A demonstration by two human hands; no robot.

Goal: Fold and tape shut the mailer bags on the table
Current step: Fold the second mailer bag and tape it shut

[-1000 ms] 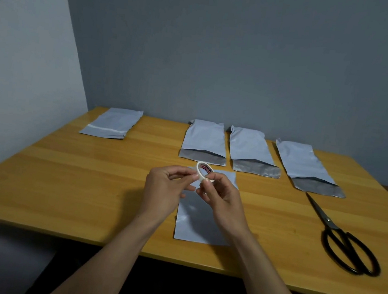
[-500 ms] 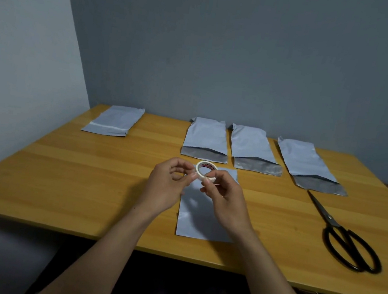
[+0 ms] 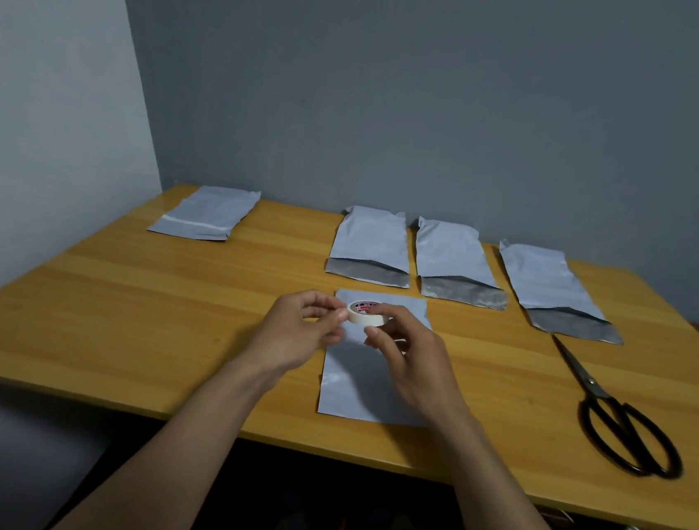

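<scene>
Head: tape roll point(image 3: 366, 314) between left grip point(image 3: 297, 337), right grip point(image 3: 411, 357), above mailer bag point(image 3: 352, 390)

Open counter point(image 3: 139, 320) at left
Scissors point(image 3: 591, 381) lie by the right edge; four bags point(image 3: 452, 258) line the far edge.

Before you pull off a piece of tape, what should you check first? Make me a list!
1. Tape held firmly: ok, left hand and right hand both pinch it.
2. Loose tape end found: cannot tell.
3. Near bag flat under the hands: ok.
4. Near bag's top folded over: ok, no grey mouth shows.
5. Scissors close by: ok, on the table to the right.
6. Back bags shut: not ok, three show open grey mouths.
</scene>
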